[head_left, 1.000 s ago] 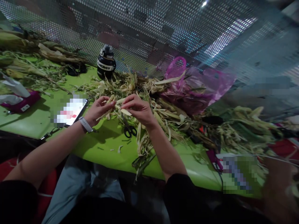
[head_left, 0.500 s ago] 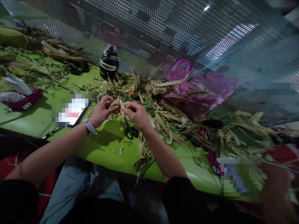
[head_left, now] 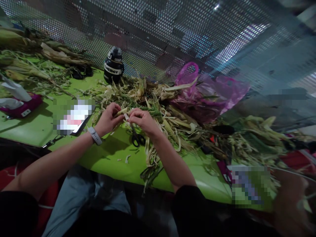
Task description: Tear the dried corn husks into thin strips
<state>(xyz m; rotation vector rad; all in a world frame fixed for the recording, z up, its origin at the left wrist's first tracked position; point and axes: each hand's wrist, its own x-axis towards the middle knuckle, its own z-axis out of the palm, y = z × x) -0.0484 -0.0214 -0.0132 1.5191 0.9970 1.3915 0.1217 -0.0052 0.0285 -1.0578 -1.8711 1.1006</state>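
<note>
Above the green table, my left hand (head_left: 108, 119) is closed in a pinch on a yellowish strip of corn husk (head_left: 120, 112). My right hand (head_left: 143, 121) is closed too, its fingertips on a pale strip of husk (head_left: 126, 116) that meets the yellowish one. Whether the two strips are joined is too small to tell. Black-handled scissors (head_left: 138, 140) lie on the table just below my right hand, their blades partly hidden by it and by scraps. Behind both hands spreads a heap of dry husk strips (head_left: 138, 90).
A black bottle (head_left: 113, 67) stands at the back by a perforated metal screen (head_left: 148, 36). Left are a phone (head_left: 81, 126) and a tissue pack (head_left: 22, 105). A pink plastic bag (head_left: 212, 95) lies right, beside more husks (head_left: 261, 131). Another person's blurred arm (head_left: 287, 197) is at lower right.
The strips between my fingers have changed angle; the pale one stood up half a second ago and now tilts lower. Both hands stay close together. The view has shifted slightly.
</note>
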